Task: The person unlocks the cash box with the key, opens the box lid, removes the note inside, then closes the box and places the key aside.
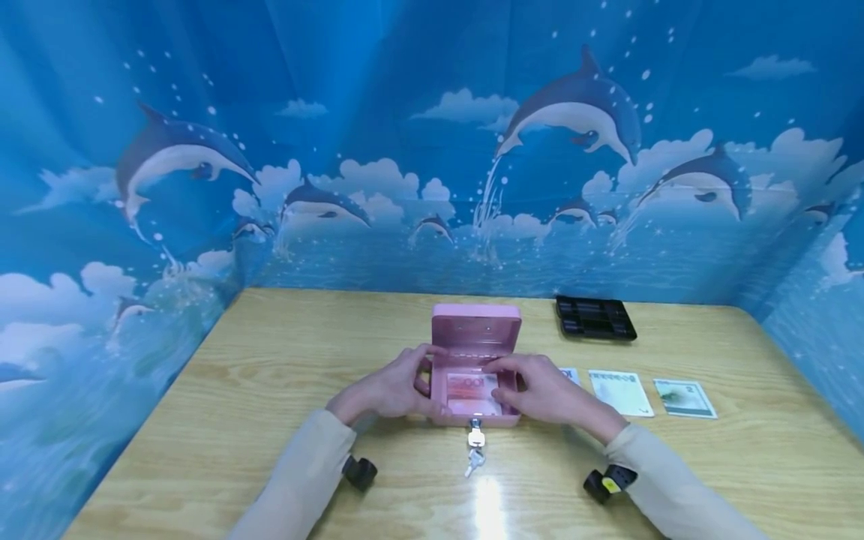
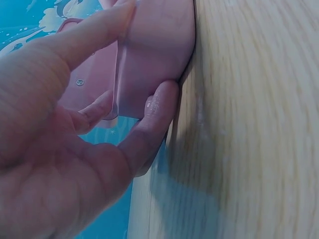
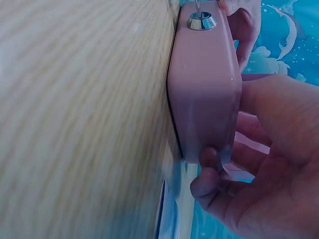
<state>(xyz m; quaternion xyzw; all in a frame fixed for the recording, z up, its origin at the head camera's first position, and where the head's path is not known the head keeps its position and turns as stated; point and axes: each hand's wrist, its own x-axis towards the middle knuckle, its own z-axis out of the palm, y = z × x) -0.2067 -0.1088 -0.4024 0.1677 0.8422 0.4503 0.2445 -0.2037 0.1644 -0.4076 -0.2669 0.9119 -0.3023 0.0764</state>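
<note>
A pink cash box [image 1: 475,420] stands on the table with its lid [image 1: 475,330] raised. Inside lies a red 100 banknote [image 1: 471,391]. My left hand [image 1: 398,382] holds the box's left side, thumb at the front rim and fingers along the wall, as the left wrist view [image 2: 65,134] also shows. Reaching over the right wall, my right hand [image 1: 540,386] has its thumb and forefinger inside, at the banknote's right part; I cannot tell whether they pinch it. Other fingers [image 3: 209,181] of that hand curl by the outside wall. A key [image 1: 476,436] sits in the front lock [image 3: 201,21].
A second key [image 1: 475,460] hangs below the first. To the right lie a pale green banknote [image 1: 621,393], a green banknote [image 1: 685,397] and another note [image 1: 570,374] partly behind my right hand. A black compartment tray [image 1: 595,318] is at the back right, before a dolphin-print curtain [image 1: 378,247].
</note>
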